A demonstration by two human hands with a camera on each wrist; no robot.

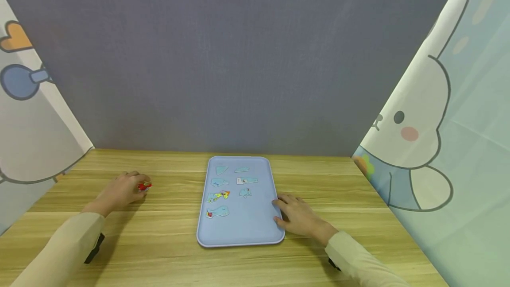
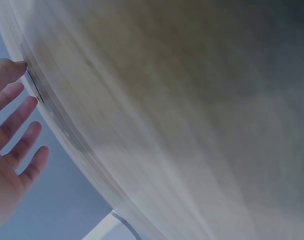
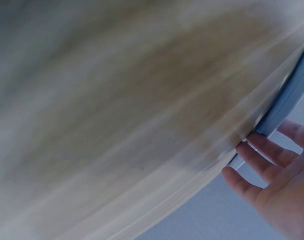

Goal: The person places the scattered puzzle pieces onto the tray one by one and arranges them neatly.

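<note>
My left hand (image 1: 123,191) is at the left of the table, thumb and fingertips around a small red puzzle piece (image 1: 144,186). The left wrist view shows that piece (image 2: 35,86) edge-on as a thin dark line between the thumb and a finger. My right hand (image 1: 299,216) rests at the right rim of a light blue tray (image 1: 255,234), its fingers fairly straight and touching the edge. Several irregular, mostly pale blue puzzle pieces lie apart in the tray, among them a yellow-printed piece (image 1: 218,196) and one with a red corner (image 1: 218,212).
The tray lies on a wood-grain table (image 1: 159,234). A grey panel (image 1: 223,65) stands along the table's back edge. Cloth with cartoon prints hangs at the left and the right (image 1: 422,118).
</note>
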